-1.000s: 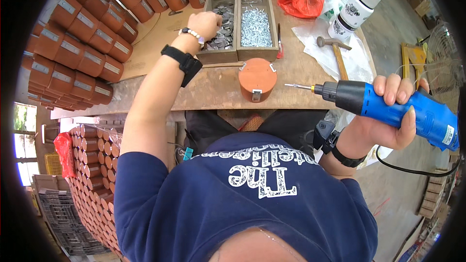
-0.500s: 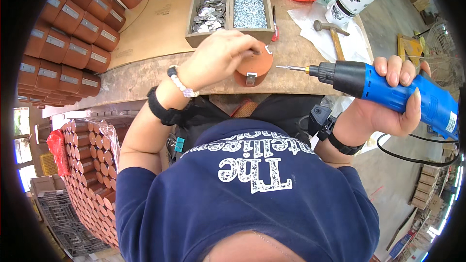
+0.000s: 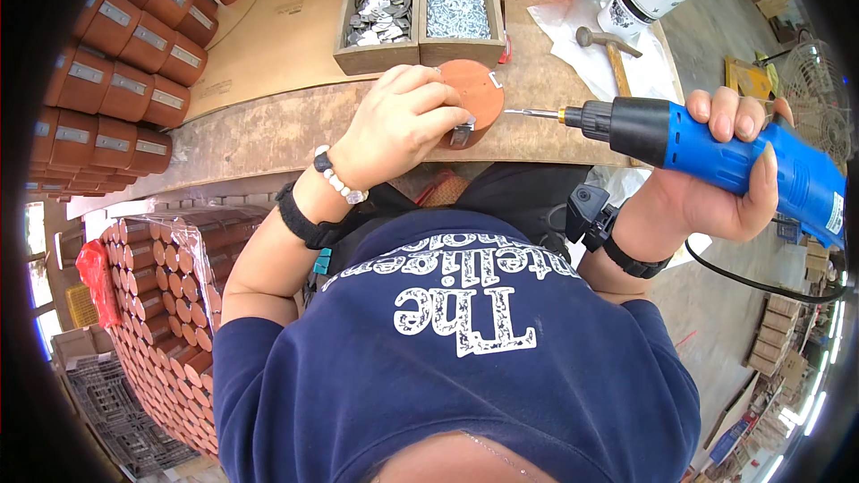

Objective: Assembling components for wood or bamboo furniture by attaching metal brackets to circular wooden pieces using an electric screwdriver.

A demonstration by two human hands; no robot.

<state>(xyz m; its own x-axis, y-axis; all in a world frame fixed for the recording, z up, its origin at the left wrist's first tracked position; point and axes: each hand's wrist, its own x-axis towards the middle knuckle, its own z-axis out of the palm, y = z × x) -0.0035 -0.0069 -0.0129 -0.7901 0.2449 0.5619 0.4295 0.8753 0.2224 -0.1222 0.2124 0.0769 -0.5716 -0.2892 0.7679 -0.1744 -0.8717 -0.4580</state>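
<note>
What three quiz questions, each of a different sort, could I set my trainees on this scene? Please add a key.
1. Multiple choice: what does the right hand hold?
A) a hammer
B) a blue power driver
C) a white bottle
2. True or false: the left hand has its fingers at the near edge of the round brown box.
3. Fill in: the left wooden tray holds flat metal pieces; the right wooden tray holds small silvery ____.

Key: 1. B; 2. True; 3. screws.

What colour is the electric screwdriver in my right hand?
The electric screwdriver is mostly blue with a black front end, clearest in the head view.
</note>
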